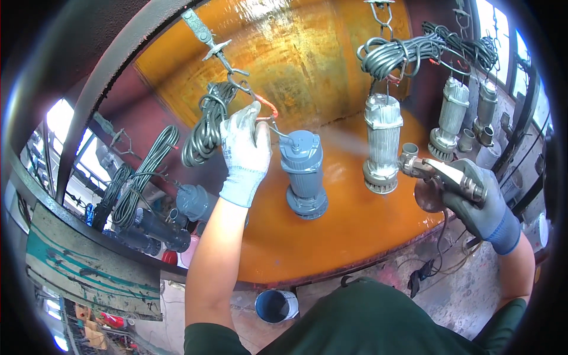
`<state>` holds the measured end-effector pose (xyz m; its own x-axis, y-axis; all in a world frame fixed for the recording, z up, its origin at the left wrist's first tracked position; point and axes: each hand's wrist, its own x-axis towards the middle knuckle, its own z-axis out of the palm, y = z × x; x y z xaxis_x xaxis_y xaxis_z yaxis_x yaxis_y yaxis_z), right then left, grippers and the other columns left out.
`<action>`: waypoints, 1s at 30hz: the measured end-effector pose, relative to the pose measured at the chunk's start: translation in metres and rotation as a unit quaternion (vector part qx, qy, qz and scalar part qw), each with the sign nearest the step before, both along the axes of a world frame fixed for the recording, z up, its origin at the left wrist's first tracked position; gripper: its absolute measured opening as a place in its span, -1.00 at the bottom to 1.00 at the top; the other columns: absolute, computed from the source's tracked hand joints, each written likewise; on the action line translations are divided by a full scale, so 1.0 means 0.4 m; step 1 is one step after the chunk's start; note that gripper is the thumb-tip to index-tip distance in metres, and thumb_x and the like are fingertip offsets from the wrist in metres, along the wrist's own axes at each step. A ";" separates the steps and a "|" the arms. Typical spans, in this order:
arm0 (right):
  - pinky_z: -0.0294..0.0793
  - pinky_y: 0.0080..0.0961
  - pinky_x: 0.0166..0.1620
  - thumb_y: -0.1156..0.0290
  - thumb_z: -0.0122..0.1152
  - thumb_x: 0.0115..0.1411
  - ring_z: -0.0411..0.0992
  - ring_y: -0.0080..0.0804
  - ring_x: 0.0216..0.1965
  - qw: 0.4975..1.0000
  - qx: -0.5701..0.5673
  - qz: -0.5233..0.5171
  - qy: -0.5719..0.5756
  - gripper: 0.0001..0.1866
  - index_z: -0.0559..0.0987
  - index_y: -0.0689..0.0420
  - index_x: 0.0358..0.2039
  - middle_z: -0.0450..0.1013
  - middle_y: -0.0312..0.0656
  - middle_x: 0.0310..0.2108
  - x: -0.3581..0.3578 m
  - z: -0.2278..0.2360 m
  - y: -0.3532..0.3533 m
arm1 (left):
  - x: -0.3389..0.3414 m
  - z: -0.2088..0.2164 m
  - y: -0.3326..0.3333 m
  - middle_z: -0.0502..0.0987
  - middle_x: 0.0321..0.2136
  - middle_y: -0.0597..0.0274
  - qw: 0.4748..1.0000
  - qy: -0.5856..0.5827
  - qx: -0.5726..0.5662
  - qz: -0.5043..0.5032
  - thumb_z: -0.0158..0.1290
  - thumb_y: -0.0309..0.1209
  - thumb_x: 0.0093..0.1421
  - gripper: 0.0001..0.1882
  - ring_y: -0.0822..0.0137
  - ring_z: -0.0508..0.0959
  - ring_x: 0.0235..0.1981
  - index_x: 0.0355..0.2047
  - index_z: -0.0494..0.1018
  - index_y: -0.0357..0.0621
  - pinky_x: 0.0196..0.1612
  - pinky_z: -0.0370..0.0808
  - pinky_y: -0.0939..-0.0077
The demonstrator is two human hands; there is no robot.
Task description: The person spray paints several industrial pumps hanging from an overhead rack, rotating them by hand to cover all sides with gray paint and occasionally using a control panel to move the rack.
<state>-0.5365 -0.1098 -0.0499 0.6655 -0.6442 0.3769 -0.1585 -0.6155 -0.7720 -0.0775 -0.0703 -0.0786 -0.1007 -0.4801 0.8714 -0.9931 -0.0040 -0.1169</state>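
An open bucket [276,306] stood on the floor [337,297] below the orange spray surface [284,251]; its inside looked dark blue-grey, though whether liquid lay in it could not be told. A white bucket [536,232] stood at the far right, its contents hidden. A round brownish cup [429,196] hung under the spray gun [454,177], and what it held was out of sight.

Two gloved hands were at work. The right hand [480,201] was clamped on the spray gun, whose nozzle end was just beside the nearest bare-metal pump [383,145]. The left hand [245,139] was raised at the wire hanger [273,121] beside a cable coil [207,127]; how tightly its fingers were closed could not be told.

One blue-grey pump [305,176] hung upright over the orange surface, to the right of the left hand. Three bare-metal pumps hung to its right: the nearest one and two farther back [451,112]. One more blue-grey pump [194,202] showed at the left, beyond the cable coil, with at least two dark pump bodies [168,231] near it.
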 end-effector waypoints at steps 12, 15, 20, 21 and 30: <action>0.56 -0.38 -0.15 0.65 0.40 0.22 0.61 -0.18 -0.33 0.989 -0.142 0.031 -0.021 -0.79 0.63 0.24 -0.14 0.61 -0.11 -0.36 0.012 -0.040 0.037 | -0.075 0.019 -0.004 0.56 0.22 -0.15 0.997 0.034 0.072 -0.008 0.10 -0.35 0.39 -0.51 -0.08 0.50 0.29 0.27 0.49 -0.31 0.32 0.36 0.09; 0.58 -0.29 -0.19 0.54 0.44 0.21 0.62 -0.04 -0.31 0.993 -0.082 0.079 0.030 -0.78 0.62 0.20 -0.14 0.60 -0.05 -0.36 0.017 -0.080 0.030 | -0.064 0.008 -0.015 0.54 0.25 -0.16 0.997 0.003 0.071 -0.003 0.08 -0.33 0.41 -0.50 -0.10 0.47 0.33 0.30 0.47 -0.28 0.36 0.32 0.07; 0.60 -0.17 -0.24 0.43 0.45 0.20 0.62 0.07 -0.31 0.972 -0.114 0.106 0.177 -0.74 0.61 0.15 -0.13 0.58 0.01 -0.36 -0.011 -0.203 0.009 | -0.082 0.001 -0.044 0.47 0.31 -0.22 0.995 0.049 0.092 0.004 0.04 -0.29 0.43 -0.47 -0.22 0.37 0.39 0.34 0.43 -0.23 0.43 0.24 0.01; 0.60 -0.17 -0.24 0.43 0.45 0.20 0.62 0.07 -0.31 0.972 -0.110 0.107 0.177 -0.74 0.61 0.15 -0.13 0.58 0.01 -0.36 -0.010 -0.202 0.010 | -0.080 0.002 -0.051 0.47 0.31 -0.22 0.994 0.049 0.096 0.005 0.04 -0.29 0.43 -0.47 -0.22 0.37 0.39 0.34 0.43 -0.23 0.43 0.24 0.01; 0.62 -0.25 -0.26 0.44 0.48 0.17 0.63 0.02 -0.33 0.990 -0.019 0.135 0.034 -0.74 0.63 0.12 -0.14 0.60 -0.03 -0.36 0.075 -0.328 -0.005 | -0.019 -0.027 -0.059 0.54 0.22 -0.16 0.992 -0.112 0.049 0.039 0.12 -0.41 0.38 -0.53 -0.23 0.47 0.31 0.28 0.48 -0.21 0.29 0.39 -0.04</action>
<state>-0.5066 -0.1116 -0.1813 0.8359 -0.4259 0.3464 -0.0351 -0.6711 -0.7405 -0.0852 -0.0939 -0.0895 -0.2446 -0.5755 0.7804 -0.9395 -0.0585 -0.3375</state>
